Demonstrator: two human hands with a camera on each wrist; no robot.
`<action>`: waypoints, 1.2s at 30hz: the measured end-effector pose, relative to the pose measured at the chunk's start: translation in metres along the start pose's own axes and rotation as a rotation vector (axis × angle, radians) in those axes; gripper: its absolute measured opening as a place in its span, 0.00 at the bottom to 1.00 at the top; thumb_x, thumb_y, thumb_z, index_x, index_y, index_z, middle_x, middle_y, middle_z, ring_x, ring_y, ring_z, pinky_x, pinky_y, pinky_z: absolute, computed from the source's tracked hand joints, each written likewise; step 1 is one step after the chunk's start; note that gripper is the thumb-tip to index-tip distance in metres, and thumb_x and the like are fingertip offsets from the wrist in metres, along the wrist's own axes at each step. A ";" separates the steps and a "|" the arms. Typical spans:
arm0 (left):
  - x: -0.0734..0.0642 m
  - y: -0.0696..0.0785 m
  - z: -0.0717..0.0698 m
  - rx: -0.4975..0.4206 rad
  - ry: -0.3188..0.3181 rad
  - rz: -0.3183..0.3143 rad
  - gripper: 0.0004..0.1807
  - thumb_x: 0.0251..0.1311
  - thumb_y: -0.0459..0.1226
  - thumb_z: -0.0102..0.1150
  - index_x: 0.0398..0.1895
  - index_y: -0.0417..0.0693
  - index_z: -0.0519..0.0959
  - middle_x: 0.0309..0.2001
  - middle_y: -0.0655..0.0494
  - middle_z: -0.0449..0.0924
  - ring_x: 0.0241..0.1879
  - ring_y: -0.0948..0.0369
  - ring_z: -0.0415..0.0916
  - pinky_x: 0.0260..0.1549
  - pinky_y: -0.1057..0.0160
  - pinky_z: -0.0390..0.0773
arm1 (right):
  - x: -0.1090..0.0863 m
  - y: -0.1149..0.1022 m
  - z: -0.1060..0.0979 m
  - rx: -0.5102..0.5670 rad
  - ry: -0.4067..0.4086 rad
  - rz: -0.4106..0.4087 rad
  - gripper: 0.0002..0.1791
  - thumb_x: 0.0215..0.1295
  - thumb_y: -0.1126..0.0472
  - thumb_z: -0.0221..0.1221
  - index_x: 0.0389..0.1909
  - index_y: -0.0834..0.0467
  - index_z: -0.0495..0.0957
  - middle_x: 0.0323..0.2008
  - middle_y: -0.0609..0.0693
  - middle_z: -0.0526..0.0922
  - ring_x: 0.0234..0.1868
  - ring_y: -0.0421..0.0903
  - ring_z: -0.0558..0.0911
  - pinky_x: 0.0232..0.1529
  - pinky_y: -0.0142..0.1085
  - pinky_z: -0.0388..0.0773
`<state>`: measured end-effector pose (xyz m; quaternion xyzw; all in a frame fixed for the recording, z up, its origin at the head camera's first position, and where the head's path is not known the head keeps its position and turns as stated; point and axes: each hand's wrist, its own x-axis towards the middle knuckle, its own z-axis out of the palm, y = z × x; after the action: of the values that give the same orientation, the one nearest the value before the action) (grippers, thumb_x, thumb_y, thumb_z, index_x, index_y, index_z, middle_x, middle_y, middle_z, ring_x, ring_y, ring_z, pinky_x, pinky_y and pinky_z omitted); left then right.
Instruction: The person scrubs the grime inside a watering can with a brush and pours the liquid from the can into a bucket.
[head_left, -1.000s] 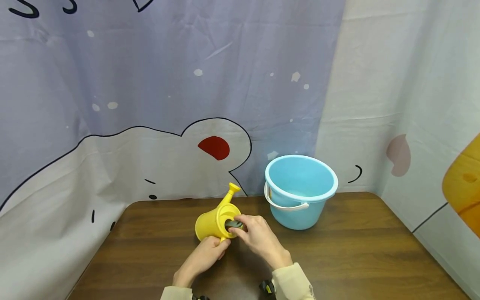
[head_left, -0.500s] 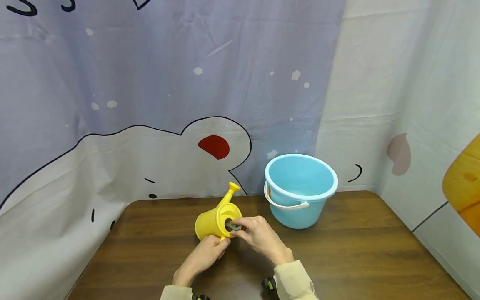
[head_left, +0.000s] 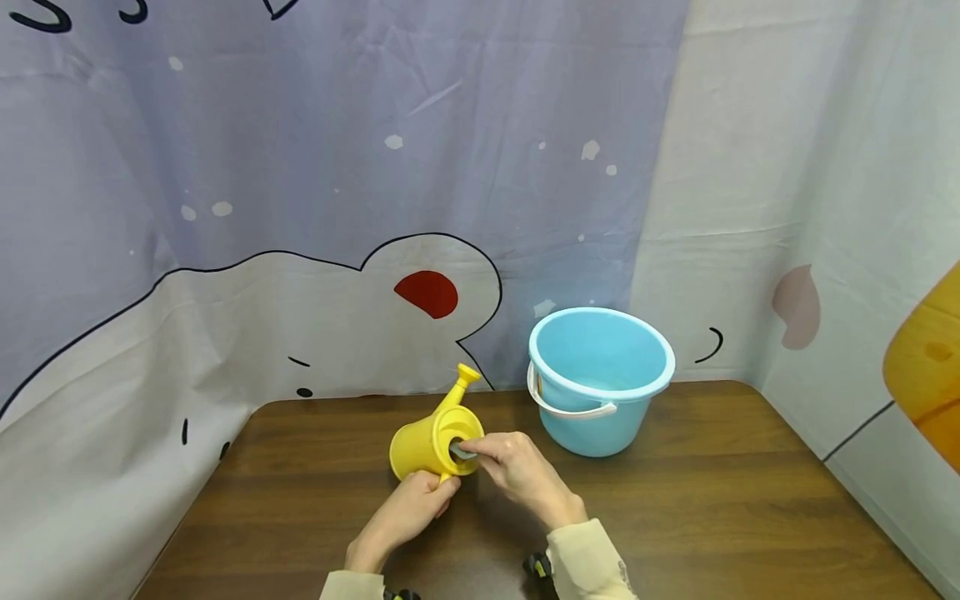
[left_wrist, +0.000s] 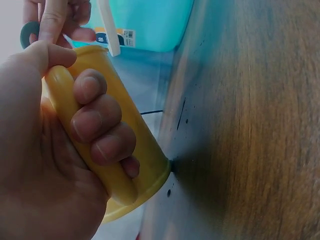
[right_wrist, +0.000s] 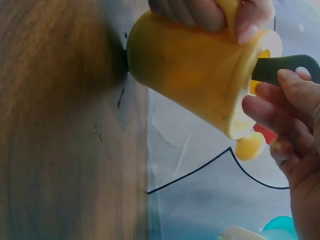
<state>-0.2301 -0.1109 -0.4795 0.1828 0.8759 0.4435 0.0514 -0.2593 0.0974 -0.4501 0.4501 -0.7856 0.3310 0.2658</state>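
Note:
A yellow toy watering can (head_left: 415,448) is tilted over the wooden table, its mouth facing the right hand and its base edge right at the tabletop. My left hand (head_left: 412,507) grips the can's handle (left_wrist: 67,97), fingers curled round it. My right hand (head_left: 525,475) pinches a flat dark green handle (right_wrist: 270,69) with a hole near its end, between thumb and fingers at the can's mouth. The far end of this green piece is hidden inside the can, so I cannot tell what tool it is. The spout (head_left: 454,393) points up and away.
A light blue bucket (head_left: 600,421) with a white carrying handle (head_left: 572,413) stands at the back of the wooden table (head_left: 712,508), right of the can. A printed curtain (head_left: 337,333) hangs behind the table and along its right side.
The right hand has turned the dark green handle slightly at the can's mouth, and less of its flat side shows. The left hand, can and bucket have stayed put.

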 end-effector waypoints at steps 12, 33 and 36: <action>0.000 0.000 -0.002 -0.007 -0.006 0.000 0.29 0.72 0.47 0.47 0.08 0.50 0.65 0.09 0.68 0.58 0.10 0.67 0.51 0.12 0.68 0.52 | 0.001 0.000 0.003 0.000 0.149 -0.086 0.15 0.50 0.74 0.69 0.39 0.60 0.85 0.33 0.47 0.86 0.31 0.40 0.83 0.36 0.28 0.78; 0.000 0.001 -0.003 0.002 -0.001 -0.005 0.29 0.71 0.45 0.48 0.08 0.50 0.65 0.08 0.67 0.58 0.10 0.67 0.51 0.11 0.68 0.53 | 0.001 0.005 0.009 0.063 0.094 -0.065 0.14 0.47 0.77 0.69 0.36 0.62 0.85 0.33 0.49 0.86 0.33 0.40 0.84 0.37 0.26 0.77; 0.000 0.001 -0.004 0.000 -0.004 0.000 0.28 0.71 0.44 0.48 0.08 0.50 0.65 0.08 0.67 0.58 0.10 0.67 0.52 0.12 0.68 0.53 | -0.001 0.007 0.013 0.048 0.120 -0.068 0.15 0.46 0.77 0.70 0.35 0.61 0.85 0.33 0.49 0.86 0.33 0.41 0.84 0.38 0.27 0.78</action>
<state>-0.2310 -0.1126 -0.4761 0.1838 0.8758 0.4433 0.0528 -0.2664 0.0908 -0.4609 0.4622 -0.7444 0.3668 0.3126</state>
